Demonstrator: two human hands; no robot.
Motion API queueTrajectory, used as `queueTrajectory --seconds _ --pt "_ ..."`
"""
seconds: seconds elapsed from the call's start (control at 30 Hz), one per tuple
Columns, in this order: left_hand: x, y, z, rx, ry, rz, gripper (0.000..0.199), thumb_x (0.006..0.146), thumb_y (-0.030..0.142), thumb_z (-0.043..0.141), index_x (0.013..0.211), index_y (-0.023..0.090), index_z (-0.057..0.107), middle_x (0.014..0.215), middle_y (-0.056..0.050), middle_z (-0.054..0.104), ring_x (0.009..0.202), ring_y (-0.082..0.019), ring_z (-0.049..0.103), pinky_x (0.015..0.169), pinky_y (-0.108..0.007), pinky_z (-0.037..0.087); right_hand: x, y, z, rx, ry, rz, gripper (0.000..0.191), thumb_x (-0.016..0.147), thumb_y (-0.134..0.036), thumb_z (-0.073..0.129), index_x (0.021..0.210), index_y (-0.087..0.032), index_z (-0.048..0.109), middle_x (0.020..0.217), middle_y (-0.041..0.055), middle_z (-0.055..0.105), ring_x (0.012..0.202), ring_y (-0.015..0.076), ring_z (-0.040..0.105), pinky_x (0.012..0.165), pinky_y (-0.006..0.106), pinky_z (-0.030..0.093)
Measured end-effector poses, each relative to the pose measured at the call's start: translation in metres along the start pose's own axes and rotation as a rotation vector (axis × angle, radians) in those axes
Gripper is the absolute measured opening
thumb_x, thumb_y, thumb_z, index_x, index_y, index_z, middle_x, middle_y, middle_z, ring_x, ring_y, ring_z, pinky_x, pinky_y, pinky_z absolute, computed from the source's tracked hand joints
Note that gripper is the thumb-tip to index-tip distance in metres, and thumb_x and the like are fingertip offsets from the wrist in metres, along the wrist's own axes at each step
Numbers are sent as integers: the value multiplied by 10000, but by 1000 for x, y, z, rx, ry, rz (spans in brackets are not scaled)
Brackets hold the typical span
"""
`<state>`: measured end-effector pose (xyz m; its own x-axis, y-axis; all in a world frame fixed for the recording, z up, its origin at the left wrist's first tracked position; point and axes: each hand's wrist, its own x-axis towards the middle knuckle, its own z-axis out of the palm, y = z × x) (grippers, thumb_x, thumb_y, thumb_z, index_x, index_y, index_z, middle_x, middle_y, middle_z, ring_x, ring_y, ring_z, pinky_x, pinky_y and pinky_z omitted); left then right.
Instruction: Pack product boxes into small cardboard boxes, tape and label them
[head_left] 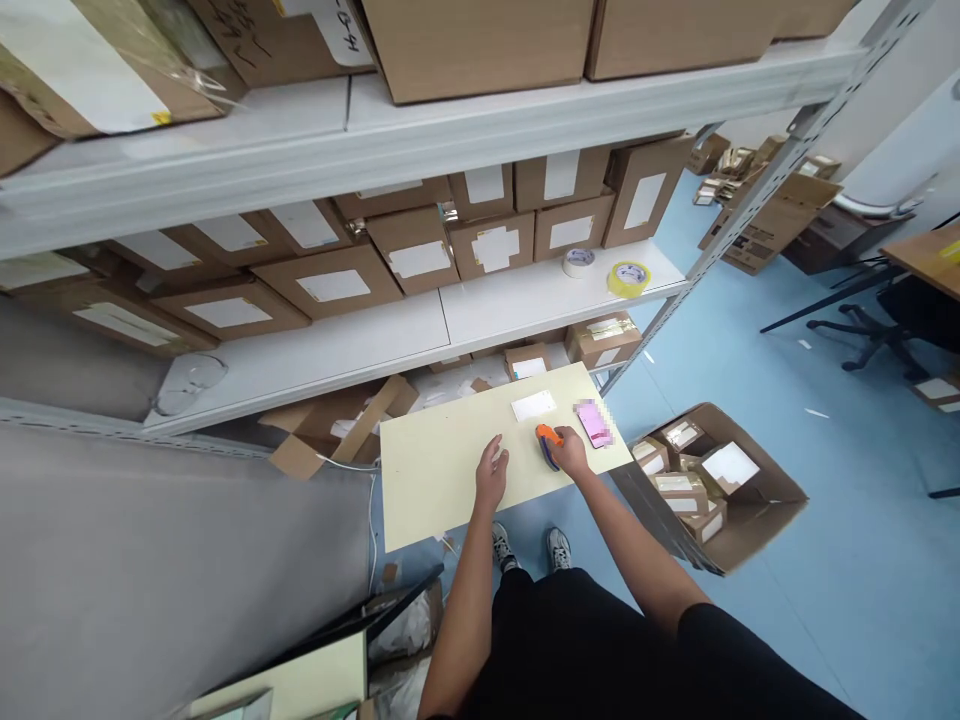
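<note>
My right hand (571, 454) is closed on an orange and dark blue tool (548, 436) at the right part of a pale yellow board (435, 470). Over the middle of the board is my left hand (491, 477), its fingers apart and nothing in them. A white paper label (534, 405) lies flat on the board, beyond the tool. To the right of my right hand lies a pink, partly blurred flat item (594, 424). What the tool is exactly is hard to tell.
Metal shelves (360, 360) with labelled cardboard boxes stand ahead. A white tape roll (578, 262) and a yellow one (628, 279) sit on the middle shelf. An open carton (772, 490) of small boxes stands right of the board. A grey wall is at the left.
</note>
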<state>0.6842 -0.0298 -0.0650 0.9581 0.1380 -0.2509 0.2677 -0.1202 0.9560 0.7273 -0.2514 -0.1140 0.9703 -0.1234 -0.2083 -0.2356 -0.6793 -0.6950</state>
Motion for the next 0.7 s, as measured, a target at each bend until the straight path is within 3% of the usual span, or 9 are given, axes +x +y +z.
queueTrajectory --seconds 0.07,0.13,0.27,0.37,0.5,0.7 --pt "-12 -14 9 13 23 -27 582 921 599 633 1400 268 610 1515 -113 572 1396 -294 538 1113 -449 481 5 18 13 -99 -85 81 319 943 -375 575 1106 -128 695 1140 176 716 1027 278 675 875 331 509" --pt "-25 -28 15 21 49 -43 578 921 600 630 1397 273 612 1495 -112 589 1377 -288 557 1085 -434 505 8 35 26 -193 -198 119 302 941 -351 592 1106 -116 685 1134 186 711 1066 280 655 885 317 484" --pt "-52 -50 17 52 99 -97 574 915 601 632 1381 266 623 1444 -122 628 1320 -277 606 1046 -414 533 2 59 49 -281 -367 156 495 932 -385 638 1346 -125 567 1301 197 651 1280 316 551 1004 357 433" --pt "-66 -59 14 74 130 -131 589 904 612 635 1367 248 632 1414 -136 648 1273 -276 637 1022 -415 544 -5 68 57 -262 -324 213 511 920 -323 646 1379 -128 535 1361 225 610 1361 344 489 1088 415 384" --pt "-69 -59 12 83 156 -132 614 891 648 624 1343 234 643 1397 -147 658 1177 -255 687 1004 -407 550 -12 73 50 -166 -299 246 460 826 -155 680 1273 -106 581 1209 228 669 1191 331 623 1025 413 447" --pt "-51 -38 14 39 155 -67 625 867 646 654 1329 226 648 1390 -157 663 1134 -243 703 1031 -421 529 -14 59 18 27 -200 46 362 761 -198 689 1111 -134 620 1121 133 687 1112 306 652 936 388 525"
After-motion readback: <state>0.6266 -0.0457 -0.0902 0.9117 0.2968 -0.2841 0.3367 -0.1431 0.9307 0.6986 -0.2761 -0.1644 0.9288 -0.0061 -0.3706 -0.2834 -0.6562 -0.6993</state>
